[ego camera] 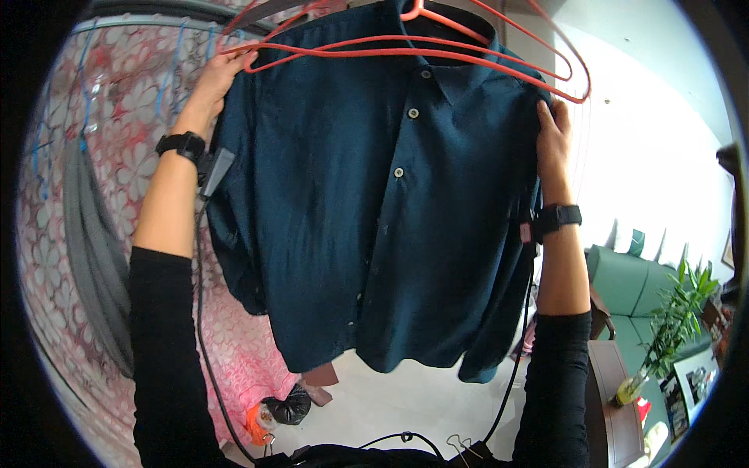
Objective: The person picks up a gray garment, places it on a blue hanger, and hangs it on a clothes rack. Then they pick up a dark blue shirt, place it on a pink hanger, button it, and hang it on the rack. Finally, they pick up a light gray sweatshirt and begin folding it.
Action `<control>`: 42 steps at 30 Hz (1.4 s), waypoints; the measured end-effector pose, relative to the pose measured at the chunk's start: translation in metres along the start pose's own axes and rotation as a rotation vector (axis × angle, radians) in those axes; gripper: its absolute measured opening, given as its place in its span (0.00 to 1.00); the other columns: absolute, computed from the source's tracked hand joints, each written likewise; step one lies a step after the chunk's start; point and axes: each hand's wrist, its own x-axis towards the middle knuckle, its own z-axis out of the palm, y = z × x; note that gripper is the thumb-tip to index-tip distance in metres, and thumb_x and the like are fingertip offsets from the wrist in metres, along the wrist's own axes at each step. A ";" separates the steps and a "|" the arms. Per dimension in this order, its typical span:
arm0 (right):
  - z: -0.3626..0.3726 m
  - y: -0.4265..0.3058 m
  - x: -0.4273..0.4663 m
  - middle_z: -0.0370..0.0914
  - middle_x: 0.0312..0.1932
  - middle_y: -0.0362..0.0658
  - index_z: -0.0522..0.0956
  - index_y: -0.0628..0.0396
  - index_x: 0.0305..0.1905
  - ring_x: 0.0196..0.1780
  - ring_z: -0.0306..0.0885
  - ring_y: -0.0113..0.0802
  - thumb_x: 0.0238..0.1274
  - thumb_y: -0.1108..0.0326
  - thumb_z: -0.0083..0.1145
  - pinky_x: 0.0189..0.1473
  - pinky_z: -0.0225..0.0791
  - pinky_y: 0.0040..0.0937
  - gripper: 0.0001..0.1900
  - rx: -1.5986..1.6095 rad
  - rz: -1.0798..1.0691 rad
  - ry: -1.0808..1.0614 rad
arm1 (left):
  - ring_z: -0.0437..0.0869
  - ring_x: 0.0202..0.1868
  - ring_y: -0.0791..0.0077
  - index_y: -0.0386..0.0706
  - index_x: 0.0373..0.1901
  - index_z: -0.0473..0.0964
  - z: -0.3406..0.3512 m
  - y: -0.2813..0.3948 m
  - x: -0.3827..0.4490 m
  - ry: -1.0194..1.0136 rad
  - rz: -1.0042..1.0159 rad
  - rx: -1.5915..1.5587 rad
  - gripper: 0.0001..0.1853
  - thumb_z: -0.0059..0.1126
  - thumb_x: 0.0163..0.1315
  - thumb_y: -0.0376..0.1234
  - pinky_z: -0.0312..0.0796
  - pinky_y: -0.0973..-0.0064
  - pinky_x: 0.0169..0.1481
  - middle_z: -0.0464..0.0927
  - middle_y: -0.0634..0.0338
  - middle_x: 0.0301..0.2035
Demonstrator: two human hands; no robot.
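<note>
A dark blue long-sleeved shirt with pale buttons hangs upright in front of me on a coral-red hanger, whose hook lies beyond the top edge. More coral-red hangers cross in front of its collar and shoulders. At the shoulder on the left of the picture, my left hand has its fingers closed on the shirt and touches the end of a red hanger. My right hand pinches the cloth at the other shoulder. Both wrists wear black straps with cabled devices.
A pink floral curtain and a hanging grey cloth are on the left. Below are a black plastic bag and pale floor. To the right stand a green sofa, a brown table and a plant in a vase.
</note>
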 end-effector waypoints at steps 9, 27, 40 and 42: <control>-0.034 -0.036 0.096 0.78 0.37 0.47 0.77 0.63 0.46 0.39 0.75 0.33 0.62 0.61 0.56 0.44 0.68 0.28 0.16 0.144 0.153 0.018 | 0.79 0.45 0.79 0.39 0.46 0.79 0.014 -0.002 -0.004 0.116 -0.111 0.052 0.15 0.60 0.63 0.38 0.67 0.82 0.52 0.81 0.63 0.43; -0.028 -0.030 0.115 0.81 0.37 0.40 0.79 0.57 0.45 0.38 0.77 0.25 0.62 0.55 0.57 0.40 0.70 0.23 0.16 0.179 0.071 -0.353 | 0.73 0.48 0.77 0.46 0.31 0.70 0.034 0.003 -0.054 -0.047 0.039 -0.227 0.07 0.60 0.57 0.27 0.63 0.77 0.58 0.75 0.65 0.43; -0.035 -0.007 0.108 0.82 0.39 0.42 0.79 0.58 0.45 0.38 0.79 0.30 0.63 0.43 0.51 0.44 0.72 0.28 0.25 0.391 0.318 -0.559 | 0.75 0.51 0.79 0.33 0.53 0.75 0.044 0.036 -0.043 0.109 0.000 0.226 0.23 0.49 0.70 0.44 0.63 0.80 0.60 0.79 0.61 0.48; -0.047 0.010 0.095 0.83 0.40 0.44 0.79 0.60 0.45 0.39 0.80 0.33 0.65 0.40 0.48 0.47 0.73 0.31 0.29 0.566 0.434 -0.699 | 0.74 0.53 0.78 0.33 0.54 0.74 0.039 0.032 -0.044 0.159 0.122 0.242 0.24 0.47 0.71 0.44 0.62 0.79 0.60 0.78 0.59 0.49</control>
